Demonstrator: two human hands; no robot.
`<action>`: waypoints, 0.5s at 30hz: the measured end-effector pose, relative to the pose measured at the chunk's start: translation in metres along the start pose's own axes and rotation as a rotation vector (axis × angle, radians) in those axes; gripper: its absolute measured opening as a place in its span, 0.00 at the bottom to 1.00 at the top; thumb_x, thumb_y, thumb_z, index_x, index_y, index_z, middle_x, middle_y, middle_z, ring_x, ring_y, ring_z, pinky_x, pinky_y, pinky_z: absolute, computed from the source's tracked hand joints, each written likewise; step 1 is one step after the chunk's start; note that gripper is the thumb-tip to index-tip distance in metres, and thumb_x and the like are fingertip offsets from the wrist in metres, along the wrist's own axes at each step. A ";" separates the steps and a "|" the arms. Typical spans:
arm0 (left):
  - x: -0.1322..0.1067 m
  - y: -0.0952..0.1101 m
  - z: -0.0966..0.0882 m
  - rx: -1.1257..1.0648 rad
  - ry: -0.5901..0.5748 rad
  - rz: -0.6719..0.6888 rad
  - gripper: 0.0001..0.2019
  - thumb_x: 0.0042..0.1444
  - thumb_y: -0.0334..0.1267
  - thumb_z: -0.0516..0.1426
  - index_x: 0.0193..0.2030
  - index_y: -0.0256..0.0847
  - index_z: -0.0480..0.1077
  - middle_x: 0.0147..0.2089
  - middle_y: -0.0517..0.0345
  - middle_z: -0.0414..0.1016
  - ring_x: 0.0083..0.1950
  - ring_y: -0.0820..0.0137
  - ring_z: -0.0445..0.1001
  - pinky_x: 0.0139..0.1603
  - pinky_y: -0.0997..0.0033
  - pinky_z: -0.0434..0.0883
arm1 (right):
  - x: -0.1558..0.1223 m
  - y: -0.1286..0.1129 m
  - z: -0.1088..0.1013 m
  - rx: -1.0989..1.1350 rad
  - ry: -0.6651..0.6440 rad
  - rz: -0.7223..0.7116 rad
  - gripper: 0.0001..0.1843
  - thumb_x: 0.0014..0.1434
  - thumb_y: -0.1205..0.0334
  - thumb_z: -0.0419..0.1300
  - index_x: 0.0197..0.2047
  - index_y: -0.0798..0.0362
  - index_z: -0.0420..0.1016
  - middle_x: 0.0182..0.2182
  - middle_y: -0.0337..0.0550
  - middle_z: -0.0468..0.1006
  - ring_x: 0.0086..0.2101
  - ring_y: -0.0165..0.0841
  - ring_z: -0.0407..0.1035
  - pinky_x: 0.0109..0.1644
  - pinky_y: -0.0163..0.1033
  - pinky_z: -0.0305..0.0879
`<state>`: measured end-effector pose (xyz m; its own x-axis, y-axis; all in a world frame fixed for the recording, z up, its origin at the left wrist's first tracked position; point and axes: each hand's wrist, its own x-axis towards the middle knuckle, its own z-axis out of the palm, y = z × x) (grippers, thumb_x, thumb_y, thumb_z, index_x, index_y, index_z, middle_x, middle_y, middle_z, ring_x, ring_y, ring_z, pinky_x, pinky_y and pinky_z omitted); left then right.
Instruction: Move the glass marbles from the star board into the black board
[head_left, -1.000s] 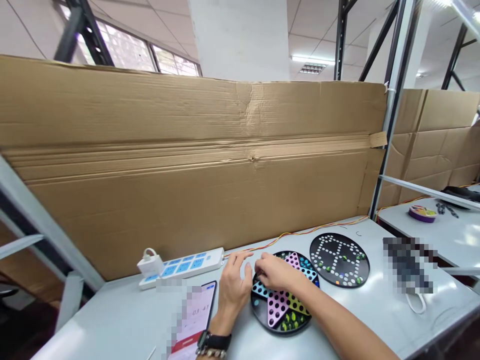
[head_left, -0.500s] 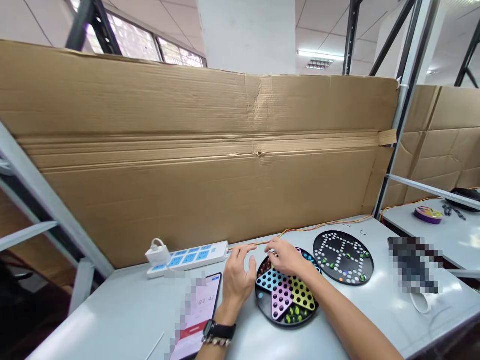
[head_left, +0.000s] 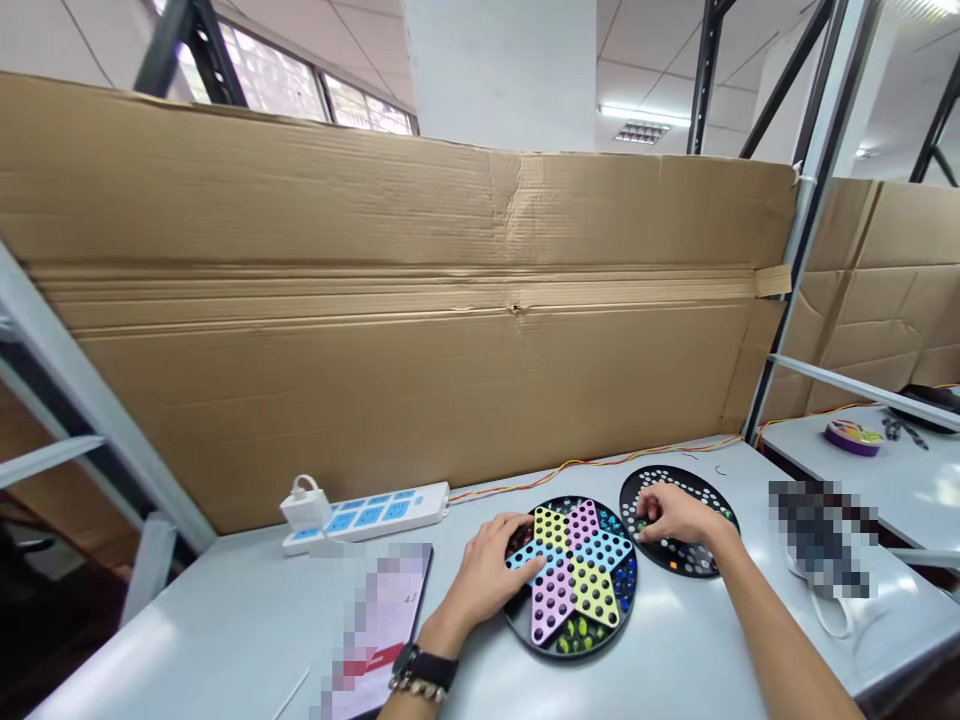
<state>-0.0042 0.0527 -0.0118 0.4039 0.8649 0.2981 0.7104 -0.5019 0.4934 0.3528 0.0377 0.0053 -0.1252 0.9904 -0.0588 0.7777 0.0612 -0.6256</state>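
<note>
The fingers [head_left: 511, 531] of the left hand [head_left: 491, 570] lie bent on the left edge of the star board [head_left: 574, 590]. They rest loose on top of it and are not wrapped round anything. Their tips are by the red marbles [head_left: 519, 542] in the rim. The thumb lies along the blue point of the star.

The fingers [head_left: 645, 512] of the right hand [head_left: 671, 512] curl down onto the black board [head_left: 701, 555], the round one with rows of white dots. Their tips are bunched close, maybe pinching a marble, but they are too small to tell.

The star board is round and black, with a star of yellow, pink and blue points full of holes. It lies flat on the pale table [head_left: 225, 640], near the front edge. The black board lies just beside it, on its right and a bit further back.

A watch [head_left: 427, 668] is on the left wrist. A phone [head_left: 386, 620] lies on the table left of that hand. Behind it is a white power strip [head_left: 375, 510] with a charger [head_left: 304, 500] plugged in. Thin coloured wires [head_left: 600, 463] run along the foot of a tall cardboard wall [head_left: 405, 330].
</note>
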 end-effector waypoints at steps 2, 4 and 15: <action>0.000 -0.002 0.001 0.008 -0.006 -0.014 0.22 0.56 0.49 0.61 0.57 0.50 0.75 0.58 0.51 0.80 0.57 0.52 0.77 0.60 0.49 0.72 | -0.002 0.000 0.001 0.043 -0.086 0.017 0.13 0.44 0.68 0.70 0.36 0.52 0.79 0.28 0.35 0.76 0.29 0.31 0.68 0.34 0.34 0.60; 0.000 -0.001 0.001 0.031 -0.011 -0.037 0.20 0.58 0.50 0.60 0.56 0.51 0.76 0.57 0.53 0.81 0.57 0.53 0.77 0.61 0.47 0.71 | -0.002 -0.004 0.003 0.068 -0.134 0.031 0.09 0.46 0.69 0.68 0.34 0.52 0.80 0.24 0.33 0.74 0.26 0.29 0.67 0.32 0.33 0.59; 0.003 0.004 0.001 0.063 0.050 -0.095 0.19 0.64 0.53 0.54 0.55 0.50 0.76 0.56 0.52 0.82 0.58 0.52 0.78 0.60 0.45 0.72 | 0.003 -0.055 0.030 0.244 0.230 -0.170 0.06 0.55 0.68 0.64 0.37 0.54 0.80 0.31 0.41 0.79 0.33 0.32 0.71 0.41 0.36 0.68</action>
<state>0.0008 0.0531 -0.0095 0.3049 0.9058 0.2941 0.7797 -0.4147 0.4691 0.2907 0.0337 0.0162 -0.0763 0.9723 0.2209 0.5847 0.2231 -0.7799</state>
